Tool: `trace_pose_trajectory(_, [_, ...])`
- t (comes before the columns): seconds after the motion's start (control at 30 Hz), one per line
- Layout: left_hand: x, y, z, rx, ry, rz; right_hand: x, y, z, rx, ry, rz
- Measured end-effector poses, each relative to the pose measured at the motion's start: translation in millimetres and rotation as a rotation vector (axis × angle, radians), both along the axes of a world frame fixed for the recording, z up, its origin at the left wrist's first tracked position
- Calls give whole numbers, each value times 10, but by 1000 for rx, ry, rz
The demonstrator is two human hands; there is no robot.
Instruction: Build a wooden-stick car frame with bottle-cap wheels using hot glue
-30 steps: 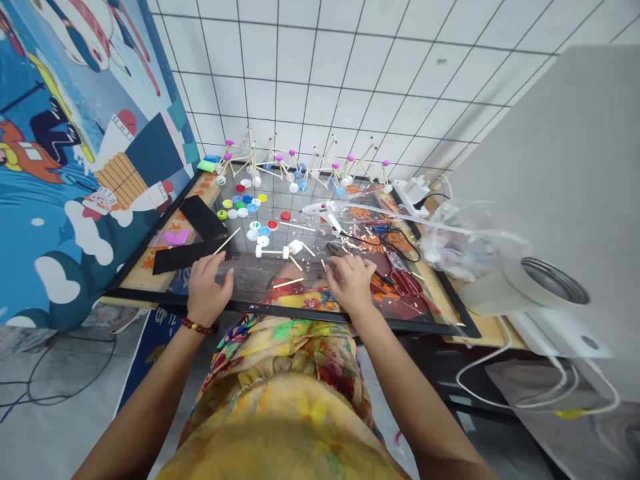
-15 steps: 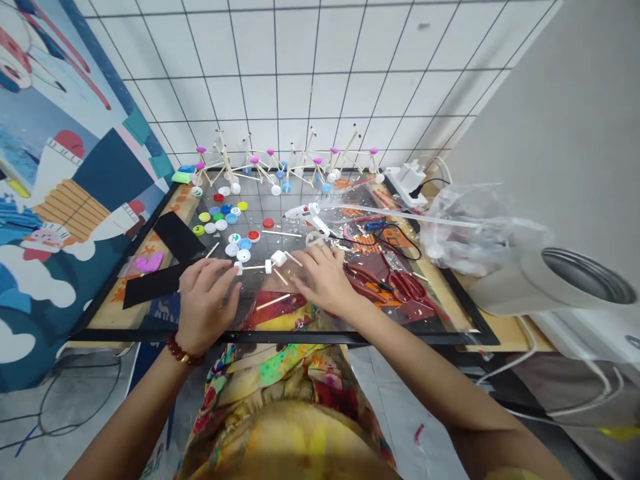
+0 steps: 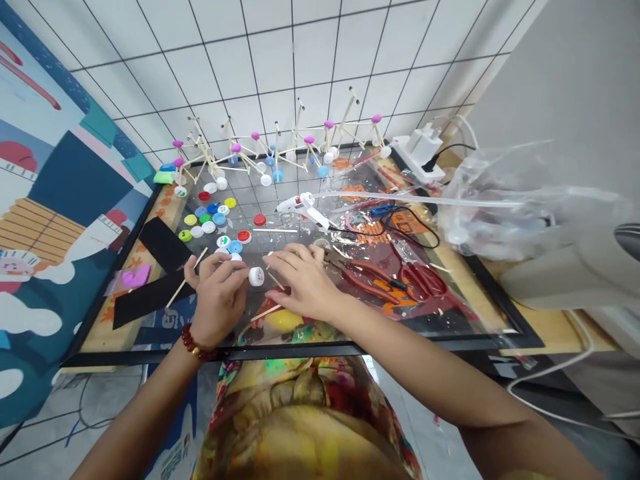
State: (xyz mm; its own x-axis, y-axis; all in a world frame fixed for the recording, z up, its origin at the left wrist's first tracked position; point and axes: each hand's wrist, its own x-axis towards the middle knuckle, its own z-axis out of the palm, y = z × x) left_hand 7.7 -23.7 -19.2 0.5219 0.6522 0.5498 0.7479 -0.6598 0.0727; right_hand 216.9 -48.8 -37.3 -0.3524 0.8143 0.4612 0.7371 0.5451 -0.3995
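Where the white tiled wall meets the black-framed tabletop, a row of stick-and-cap models stands along the back edge. Nearer the body, the left hand is curled, fingertips closed in a pinch; the right hand lies palm down beside it, fingers loosely spread, though what its fingertips may touch is hard to tell. Red-handled pliers lie past the right hand, with a white hot-glue gun farther back. A white bottle cap sits in the left pinch, between the hands; a thin wooden stick lies below the right thumb. The step looks like lifting or turning the cap, and calls for a steady grip. Half a second ago, the left fingers only reached toward a capped stick; now the cap's face turns toward the camera.
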Motion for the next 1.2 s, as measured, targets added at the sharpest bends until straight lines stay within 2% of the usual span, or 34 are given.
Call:
trace_pose_trajectory(0.2, [30, -148, 90, -68, -83, -31, -24, -50, 15, 68, 74, 78])
trace_pose_trajectory(0.57, [72, -182, 66, -65, -94, -122, -9, -32, -44, 118, 174, 145])
trace_pose_trajectory(0.87, [85, -198, 56, -57, -86, -80, -19, -66, -9, 11, 196, 125])
trace_pose_trajectory(1.0, [115, -207, 64, -47, -62, -109, -25, -79, 39, 21, 181, 129])
trace_pose_trajectory(1.1, [71, -225, 101, -81, -84, -106, -8, -84, 53, 6, 247, 130])
trace_pose_trajectory(1.2, [-38, -249, 150, -103, -156, -23, 44, -91, 55, -51, 360, 85])
